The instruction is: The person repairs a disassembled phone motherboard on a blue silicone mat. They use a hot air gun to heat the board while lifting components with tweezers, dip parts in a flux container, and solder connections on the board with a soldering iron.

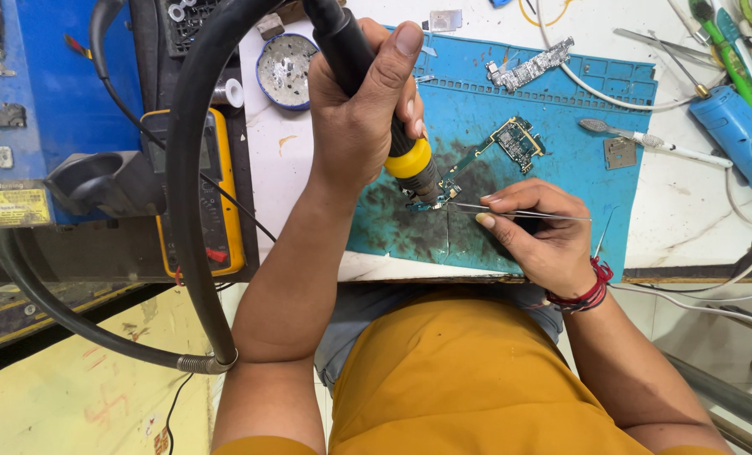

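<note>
Seen from above, the left hand (359, 118) grips a hot-air wand (376, 93) over a small circuit board (430, 200) on a blue mat (561, 160), while the right hand (536, 232) pinches tweezers (519, 212) beside it; lingering heat could scorch the board.

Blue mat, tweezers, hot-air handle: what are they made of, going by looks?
Blue mat: probably silicone or rubber, matte, with moulded ridges and dark scorch stains. Tweezers in the right hand: bare metal, thin, with a silvery shine. Hot-air handle in the left hand: black plastic by its look, yellow collar, metal nozzle.
</note>
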`<state>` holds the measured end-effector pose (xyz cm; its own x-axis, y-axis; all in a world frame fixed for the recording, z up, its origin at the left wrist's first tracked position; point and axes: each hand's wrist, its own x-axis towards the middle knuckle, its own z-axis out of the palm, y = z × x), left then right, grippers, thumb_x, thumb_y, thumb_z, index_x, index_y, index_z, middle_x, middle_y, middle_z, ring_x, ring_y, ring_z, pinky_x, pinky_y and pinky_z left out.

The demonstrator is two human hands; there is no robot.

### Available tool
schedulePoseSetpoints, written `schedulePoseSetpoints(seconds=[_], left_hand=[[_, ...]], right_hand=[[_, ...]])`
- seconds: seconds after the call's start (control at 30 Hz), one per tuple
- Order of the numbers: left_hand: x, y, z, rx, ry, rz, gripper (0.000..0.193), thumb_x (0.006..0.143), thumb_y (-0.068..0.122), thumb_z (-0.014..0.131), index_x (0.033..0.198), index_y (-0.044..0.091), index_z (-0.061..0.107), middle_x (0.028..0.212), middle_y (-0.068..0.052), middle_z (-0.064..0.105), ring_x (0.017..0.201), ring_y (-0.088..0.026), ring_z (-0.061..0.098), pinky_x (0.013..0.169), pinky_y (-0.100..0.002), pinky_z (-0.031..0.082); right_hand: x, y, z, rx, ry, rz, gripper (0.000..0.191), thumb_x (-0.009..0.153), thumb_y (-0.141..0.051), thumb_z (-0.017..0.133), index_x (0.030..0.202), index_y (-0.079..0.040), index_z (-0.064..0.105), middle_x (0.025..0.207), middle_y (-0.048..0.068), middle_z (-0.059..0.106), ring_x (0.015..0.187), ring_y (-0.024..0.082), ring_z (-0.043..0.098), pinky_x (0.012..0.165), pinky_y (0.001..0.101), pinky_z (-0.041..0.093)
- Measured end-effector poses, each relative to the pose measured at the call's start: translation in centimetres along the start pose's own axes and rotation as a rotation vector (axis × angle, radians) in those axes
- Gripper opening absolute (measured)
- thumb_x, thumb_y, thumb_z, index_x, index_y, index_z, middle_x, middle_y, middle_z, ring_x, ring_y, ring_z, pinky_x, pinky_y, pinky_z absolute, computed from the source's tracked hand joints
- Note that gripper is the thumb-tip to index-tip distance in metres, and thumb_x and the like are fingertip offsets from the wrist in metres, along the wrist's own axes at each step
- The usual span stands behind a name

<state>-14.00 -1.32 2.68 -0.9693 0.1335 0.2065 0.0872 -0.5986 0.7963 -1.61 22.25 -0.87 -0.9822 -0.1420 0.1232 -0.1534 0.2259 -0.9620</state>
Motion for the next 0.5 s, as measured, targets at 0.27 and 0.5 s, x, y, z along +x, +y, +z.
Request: schedulePoseSetpoints(seconds=[0.27, 0.5], left_hand=[[0.06, 0.06, 0.03, 0.005, -0.006, 0.003, 0.026, 0.109, 0.019, 0.069, 0.089, 0.006, 0.057, 0.058, -0.004, 0.052, 0.047, -0.015, 0.056, 0.047, -0.029, 0.047], [-0.04, 0.13, 0.05, 0.004, 0.008, -0.002, 0.027, 0.109, 0.019, 0.069, 0.089, 0.006, 0.057, 0.058, -0.004, 0.052, 0.047, -0.015, 0.055, 0.047, -0.029, 0.047]], right_hand=[[0.09, -0.05, 0.0, -0.028, -0.004, -0.009, 0.016, 0.087, 0.007, 0.079, 0.099, 0.0, 0.072, 0.105, 0.012, 0.074, 0.096, 0.015, 0.07, 0.083, 0.0257, 0.056], [0.16, -0.1, 0.07, -0.031, -0.004, -0.006, 0.016, 0.087, 0.007, 0.079, 0.098, 0.0, 0.072, 0.104, 0.011, 0.074, 0.096, 0.015, 0.07, 0.083, 0.0261, 0.057]])
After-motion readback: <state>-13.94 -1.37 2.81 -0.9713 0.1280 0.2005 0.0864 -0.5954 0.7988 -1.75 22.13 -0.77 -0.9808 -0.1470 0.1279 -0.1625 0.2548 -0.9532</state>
